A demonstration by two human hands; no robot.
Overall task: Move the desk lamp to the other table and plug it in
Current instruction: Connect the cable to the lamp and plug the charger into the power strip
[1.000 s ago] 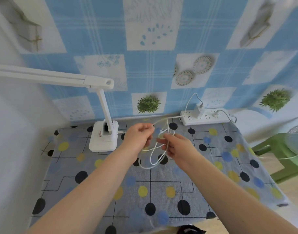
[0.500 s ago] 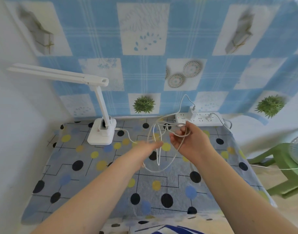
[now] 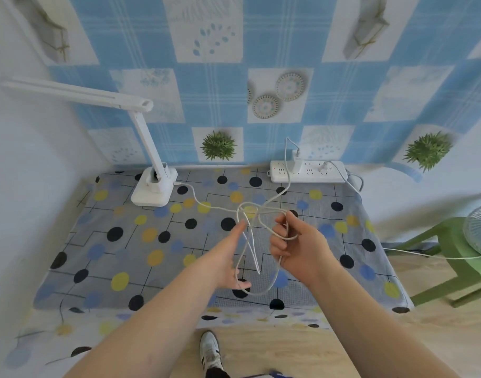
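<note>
A white desk lamp [image 3: 153, 184] stands at the table's back left, its long head reaching left. Its thin white cable [image 3: 204, 207] runs from the base across the dotted tablecloth [image 3: 119, 241] into a tangle of loops, then up to a white adapter [image 3: 296, 159] plugged into a white power strip [image 3: 307, 171] at the back wall. My right hand [image 3: 296, 246] is closed around several cable loops above the table's middle. My left hand [image 3: 228, 255] is flat with fingers straight, alongside the hanging loops; one loop touches its thumb.
A second plug and thicker cord sit in the strip's right end. A green plastic stool [image 3: 452, 257] with a small fan [image 3: 479, 230] on it stands right of the table, a thin cord stretching toward it. My shoe [image 3: 210, 350] shows on the wooden floor below the table edge.
My left hand has let go of the cable and straightened out. My right hand has kept the loops and drawn back toward me from the power strip. The view has pulled back.
</note>
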